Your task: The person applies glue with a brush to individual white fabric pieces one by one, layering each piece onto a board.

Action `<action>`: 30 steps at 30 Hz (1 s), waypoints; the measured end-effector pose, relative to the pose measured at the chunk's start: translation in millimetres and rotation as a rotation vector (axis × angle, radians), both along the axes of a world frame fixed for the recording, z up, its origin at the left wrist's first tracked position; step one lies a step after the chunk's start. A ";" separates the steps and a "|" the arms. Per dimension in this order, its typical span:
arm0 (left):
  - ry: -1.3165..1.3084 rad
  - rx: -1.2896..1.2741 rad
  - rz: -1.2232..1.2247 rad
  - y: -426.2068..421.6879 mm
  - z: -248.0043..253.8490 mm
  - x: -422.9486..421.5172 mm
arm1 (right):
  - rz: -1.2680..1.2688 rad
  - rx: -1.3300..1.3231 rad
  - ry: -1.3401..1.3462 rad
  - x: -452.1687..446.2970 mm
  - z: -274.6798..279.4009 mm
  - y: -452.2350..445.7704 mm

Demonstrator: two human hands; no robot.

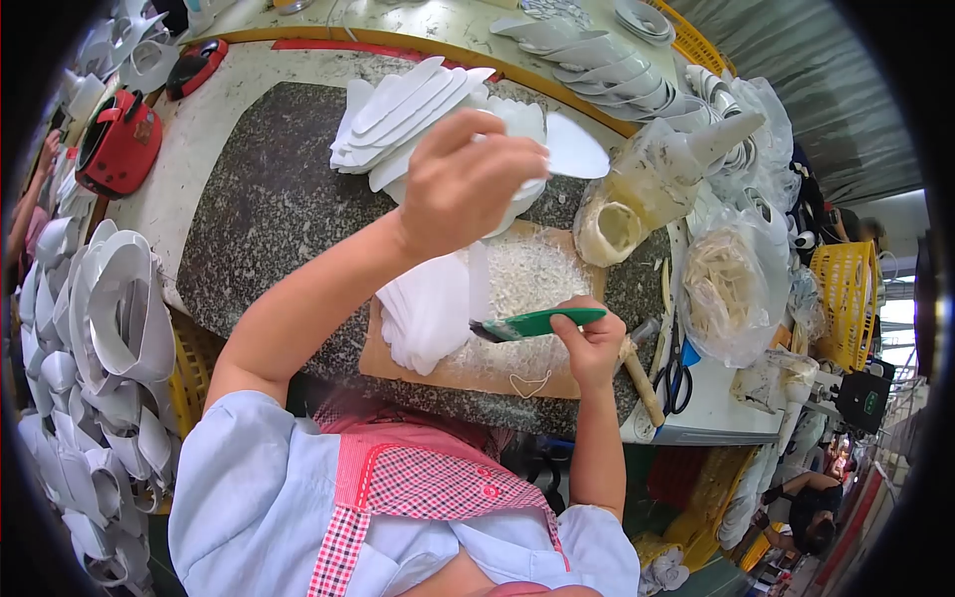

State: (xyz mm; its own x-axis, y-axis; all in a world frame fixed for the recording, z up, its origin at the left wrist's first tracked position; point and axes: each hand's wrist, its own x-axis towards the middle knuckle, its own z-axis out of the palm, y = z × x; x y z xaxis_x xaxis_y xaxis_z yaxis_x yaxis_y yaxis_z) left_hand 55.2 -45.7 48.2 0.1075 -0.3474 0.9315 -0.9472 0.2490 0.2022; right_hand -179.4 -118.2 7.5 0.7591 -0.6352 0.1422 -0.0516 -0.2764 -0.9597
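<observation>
My left hand (468,184) is raised over the slab, its fingers curled together and slightly blurred. Right at its fingertips is a white sole-shaped piece (579,147); I cannot tell whether they grip it or only overlap it. My right hand (594,343) grips a green-handled brush (547,322), its dark tip pointing left. That tip is by a fanned stack of white sole-shaped pieces (423,313) on a brown board (468,375) crusted with whitish residue. Behind my left hand lies another fanned pile of white pieces (408,111).
A glue-crusted bottle (647,184) stands right of the board on the dark speckled slab (264,189). Scissors (675,383) and a wooden-handled tool (642,383) lie at right. White shells (109,308) crowd the left; a red container (119,142) stands back left.
</observation>
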 end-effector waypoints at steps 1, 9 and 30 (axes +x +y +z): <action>-0.146 0.013 0.026 0.9 2.5 2.6 | 0.029 -0.015 0.009 4.3 3.0 0.7; -0.251 0.524 0.117 49.9 -41.7 3.4 | -0.065 -0.062 0.096 -14.7 8.8 -7.9; -0.061 1.023 -0.056 40.6 -71.2 -29.2 | 0.307 -0.577 0.077 -1.1 11.1 -22.2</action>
State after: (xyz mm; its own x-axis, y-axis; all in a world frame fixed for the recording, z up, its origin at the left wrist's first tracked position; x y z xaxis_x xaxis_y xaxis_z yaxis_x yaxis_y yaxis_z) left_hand 26.0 -5.0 -23.0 0.0295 -0.9814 0.1895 -0.9552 0.0282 0.2946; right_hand -180.4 -140.4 18.6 0.9154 -0.2265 0.3328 0.0486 -0.7584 -0.6499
